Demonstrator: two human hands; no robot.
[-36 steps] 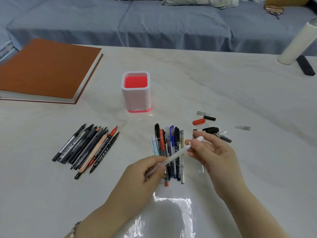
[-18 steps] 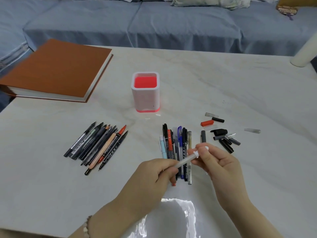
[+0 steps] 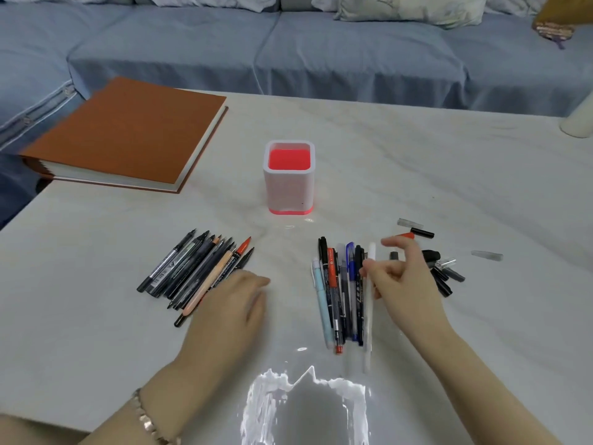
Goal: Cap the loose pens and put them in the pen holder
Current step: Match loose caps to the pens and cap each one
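The grip of the right hand (image 3: 407, 277) pinched a white pen (image 3: 369, 303) at the three o'clock edge of the capped row (image 3: 340, 293), seemingly batching finished pens short of the pen holder (image 3: 288, 187) at twelve o'clock, left hand (image 3: 234, 303) slack beside uncapped pens (image 3: 192, 268).

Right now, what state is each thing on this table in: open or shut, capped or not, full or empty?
pen holder, upright, no pens seen inside.
book, closed.
left pens, uncapped, in a pile.
middle pens, capped, side by side.
white pen, capped, beside the middle pens.
loose caps, scattered, on no pen.
left hand, relaxed, holding nothing.
right hand, at the white pen; grip unclear.
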